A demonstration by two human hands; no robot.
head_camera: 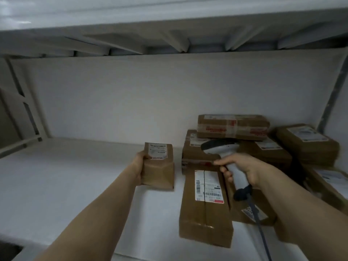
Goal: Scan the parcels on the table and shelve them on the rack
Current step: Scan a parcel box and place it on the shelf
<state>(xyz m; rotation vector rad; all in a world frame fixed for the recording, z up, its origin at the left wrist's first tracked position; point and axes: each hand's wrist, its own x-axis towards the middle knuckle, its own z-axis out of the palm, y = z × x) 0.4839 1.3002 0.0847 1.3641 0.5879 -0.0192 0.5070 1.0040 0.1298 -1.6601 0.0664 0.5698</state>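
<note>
The left hand (138, 166) grips the left side of a small brown parcel (158, 172), which sits about mid-width on the white rack shelf (66, 176). The right hand (243, 168) has its fingers curled round the handle of a grey scanner (220, 147), above a long parcel (205, 210) lying label-up. More brown parcels (233, 127) are stacked toward the shelf's right back corner.

A plain white wall (150, 95) fills the background, bare, with faint grey shading toward its edges. At far left a pale frame (24, 99) with narrow dark openings stands at a slant across the corner, its lower bar running off the edge. A grey upright post (332, 95) rises along the wall's right side. In the bottom left corner lies a dark patch (9, 250), too dim to identify.
</note>
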